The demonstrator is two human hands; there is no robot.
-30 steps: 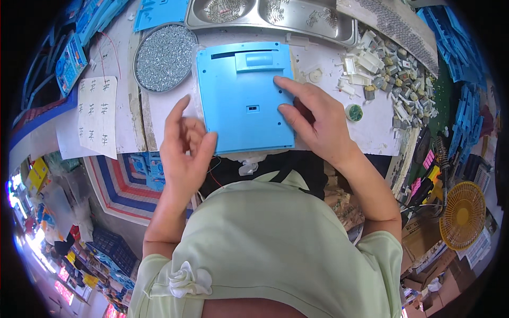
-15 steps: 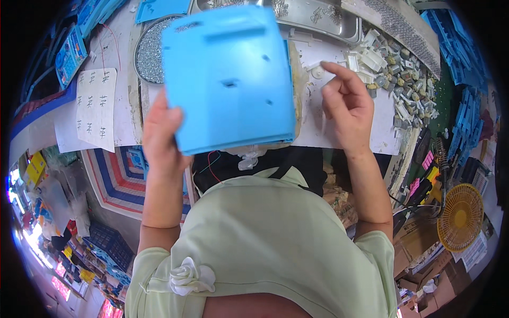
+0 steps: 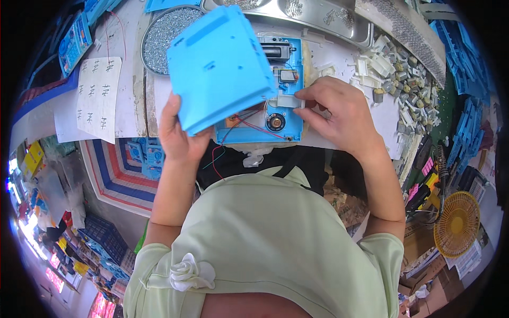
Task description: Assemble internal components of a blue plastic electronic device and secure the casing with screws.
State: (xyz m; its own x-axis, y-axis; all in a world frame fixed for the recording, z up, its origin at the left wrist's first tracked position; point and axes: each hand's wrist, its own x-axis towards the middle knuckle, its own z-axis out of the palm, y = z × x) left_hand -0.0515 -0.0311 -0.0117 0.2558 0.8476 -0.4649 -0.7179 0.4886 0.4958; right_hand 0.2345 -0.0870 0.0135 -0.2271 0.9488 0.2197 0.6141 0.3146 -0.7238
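My left hand point(image 3: 183, 127) grips the lower left corner of a blue plastic cover point(image 3: 220, 69), holding it tilted above the table. Partly hidden beneath lies a blue housing point(image 3: 296, 130) with its inside facing up. It contains a small round speaker point(image 3: 275, 122), thin red and dark wires, a black part point(image 3: 277, 51) near the top and a small boxy component point(image 3: 289, 76). At the housing's right edge, my right hand point(image 3: 339, 111) has thumb and forefinger closed around the end of a whitish plastic piece point(image 3: 288, 100). The cover hides the housing's left side.
A round tray of small screws point(image 3: 167, 40) stands at the far left, and a metal tray point(image 3: 328, 21) at the back. Small motors and white plastic parts point(image 3: 397, 74) are heaped on the right. A marked paper sheet point(image 3: 99, 98) lies left; a yellow fan point(image 3: 457, 222) stands right.
The blue cover has tilted and shifted left, uncovering part of the housing. My right hand has moved down and left from above the table to the housing's edge.
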